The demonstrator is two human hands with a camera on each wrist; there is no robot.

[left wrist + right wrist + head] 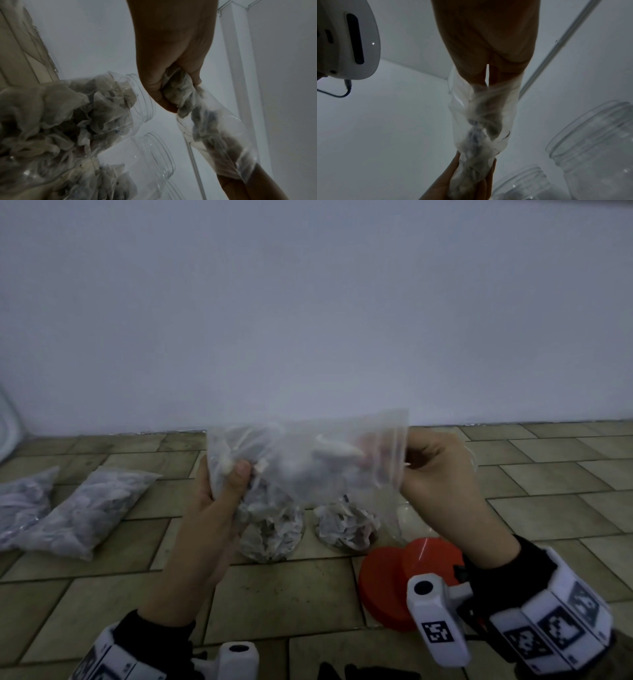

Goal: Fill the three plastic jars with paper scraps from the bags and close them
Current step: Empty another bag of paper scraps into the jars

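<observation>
step: third jar fill | left hand (219, 491) clutches bag (308, 457) bottom, 9 o'clock; right hand (442, 474) pinches mouth, 3 o'clock | next: tip mouth over empty jar (594, 146)

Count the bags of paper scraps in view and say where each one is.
3. One bag is held up between both hands above the jars; two bags lie side by side on the tiled floor at the left. Others may be out of frame.

Open jars (270, 529) and lids (394, 583) crowd floor beneath the hands.
</observation>
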